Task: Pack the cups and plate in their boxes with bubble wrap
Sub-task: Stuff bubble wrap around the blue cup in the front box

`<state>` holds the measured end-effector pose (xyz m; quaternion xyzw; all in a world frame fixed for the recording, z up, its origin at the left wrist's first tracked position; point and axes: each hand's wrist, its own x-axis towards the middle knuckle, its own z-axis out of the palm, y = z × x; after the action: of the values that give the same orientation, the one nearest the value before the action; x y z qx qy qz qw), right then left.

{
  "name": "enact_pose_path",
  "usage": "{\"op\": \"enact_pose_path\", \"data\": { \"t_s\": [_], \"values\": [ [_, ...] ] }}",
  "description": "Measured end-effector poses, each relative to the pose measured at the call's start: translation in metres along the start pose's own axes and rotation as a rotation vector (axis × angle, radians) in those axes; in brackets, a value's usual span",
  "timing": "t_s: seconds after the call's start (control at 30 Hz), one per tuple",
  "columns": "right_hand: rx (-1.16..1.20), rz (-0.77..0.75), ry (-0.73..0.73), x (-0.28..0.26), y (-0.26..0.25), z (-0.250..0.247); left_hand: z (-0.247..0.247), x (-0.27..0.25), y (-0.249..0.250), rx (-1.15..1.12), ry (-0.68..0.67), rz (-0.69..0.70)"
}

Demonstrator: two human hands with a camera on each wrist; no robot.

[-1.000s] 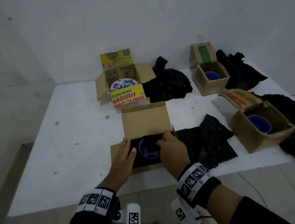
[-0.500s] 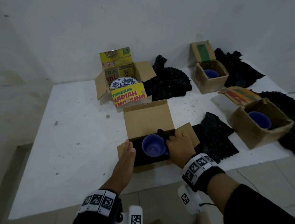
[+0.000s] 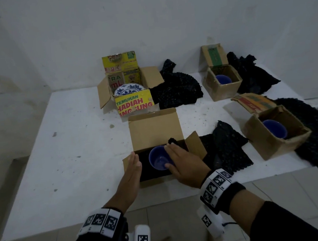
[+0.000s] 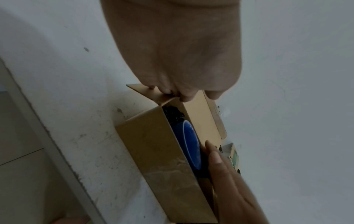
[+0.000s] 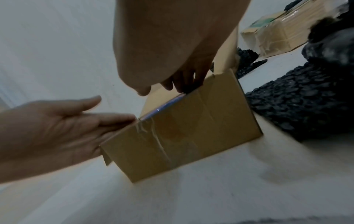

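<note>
A blue cup (image 3: 158, 159) sits in the near cardboard box (image 3: 155, 130), which is lined with black bubble wrap (image 3: 145, 171). My left hand (image 3: 134, 164) lies flat against the box's left flap, fingers straight; in the left wrist view its fingertips (image 4: 172, 92) touch the flap's edge. My right hand (image 3: 178, 160) reaches into the box from the right. Its straight fingers (image 4: 214, 151) rest along the cup's right side and on the wrap there. The cup (image 4: 189, 141) shows as a blue rim between the box walls. The patterned plate (image 3: 129, 89) stands in the yellow printed box (image 3: 134, 105).
Two more open boxes, back right (image 3: 222, 90) and right (image 3: 274, 145), each hold a blue cup. Loose black bubble wrap lies beside the near box (image 3: 227, 149), by the plate box (image 3: 176, 88), at the back right (image 3: 251, 75) and at the right edge (image 3: 317, 136). The white table's front edge (image 3: 161, 204) is close.
My right hand has drawn back to the cup's right side, so the whole cup shows. The box's right flap now stands open. My left hand stays against the left flap.
</note>
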<state>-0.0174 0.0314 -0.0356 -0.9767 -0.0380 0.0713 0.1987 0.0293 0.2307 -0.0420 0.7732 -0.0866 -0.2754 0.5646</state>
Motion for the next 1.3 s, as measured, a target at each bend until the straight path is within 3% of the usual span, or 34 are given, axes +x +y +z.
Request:
{"op": "enact_pose_path", "data": {
  "t_s": [0.2,0.33,0.43,0.6,0.7,0.8,0.9,1.0,1.13,1.2,1.3],
  "values": [
    [-0.016,0.107,-0.051,0.002,0.003,0.011,0.003,0.001,-0.006,-0.007,0.024,0.019],
    [0.1,0.204,-0.121,0.019,-0.005,0.008,0.005,0.002,-0.01,0.04,0.055,0.036],
    [0.071,0.201,-0.163,0.022,-0.007,-0.001,0.004,0.001,-0.009,0.052,0.068,0.038],
    [0.065,0.164,0.061,0.011,-0.007,-0.002,0.009,0.0,-0.01,0.042,0.099,0.034],
    [0.188,0.264,-0.088,0.01,-0.003,0.005,0.013,0.0,-0.009,0.061,0.145,0.035],
    [0.242,0.253,-0.133,0.013,0.002,0.008,0.017,0.0,-0.004,0.105,0.174,0.011],
    [0.247,0.226,-0.109,0.011,-0.001,-0.003,0.022,0.002,0.012,0.35,0.309,-0.011],
    [0.316,0.138,0.002,-0.003,-0.002,-0.033,0.033,0.009,0.047,0.42,0.465,0.127],
    [0.307,0.024,0.233,-0.03,0.027,-0.078,0.064,0.015,0.099,0.312,0.342,0.235],
    [0.252,0.069,0.297,-0.038,0.061,-0.089,0.087,0.016,0.12,0.312,0.244,0.279],
    [0.19,0.205,0.281,-0.043,0.118,-0.097,0.132,0.018,0.142,0.314,0.07,0.385]
  ]
}}
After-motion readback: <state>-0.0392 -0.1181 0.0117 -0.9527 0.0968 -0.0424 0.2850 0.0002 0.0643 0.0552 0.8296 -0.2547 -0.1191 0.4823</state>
